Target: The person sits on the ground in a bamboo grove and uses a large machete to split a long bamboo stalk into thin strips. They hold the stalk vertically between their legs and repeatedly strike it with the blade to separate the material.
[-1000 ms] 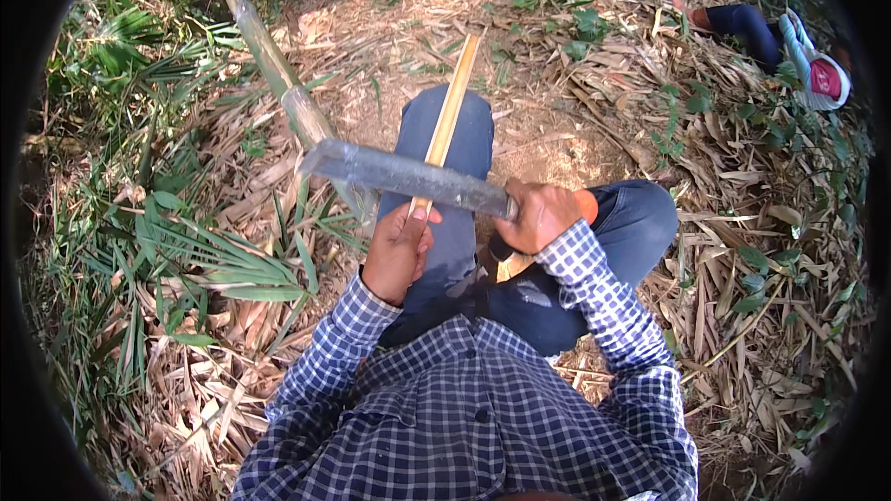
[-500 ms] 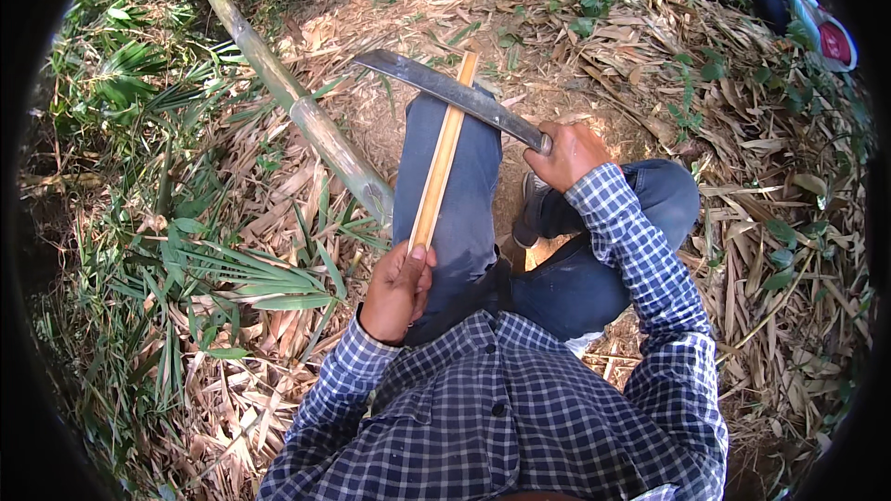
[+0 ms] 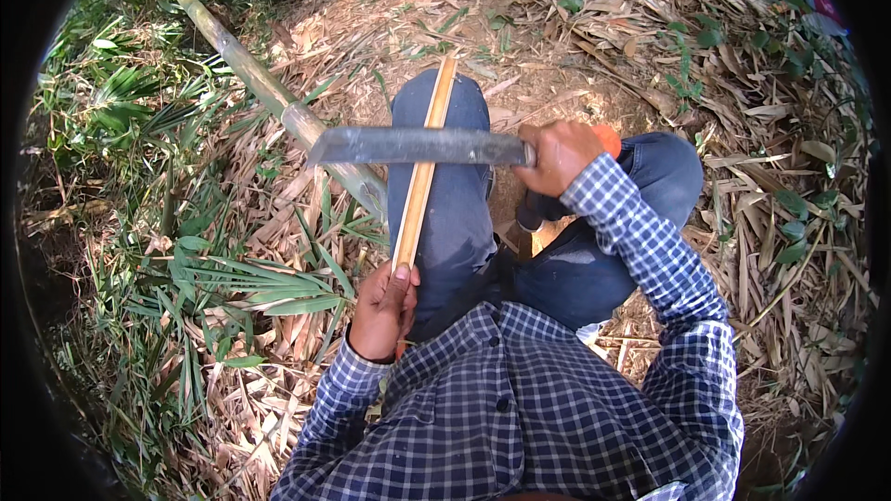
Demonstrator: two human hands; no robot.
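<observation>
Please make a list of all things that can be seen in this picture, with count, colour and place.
pale yellow split bamboo strip: one, lying along the left thigh
long grey metal machete blade: one, lying crosswise over the strip
orange handle end: one, sticking out of the right fist
green bamboo pole: one, on the ground at left
dry bamboo leaves: many, brown, covering the ground
blue trousers: one pair
checked shirt: one, blue and white
left hand: grips the strip's near end
right hand: grips the machete
</observation>
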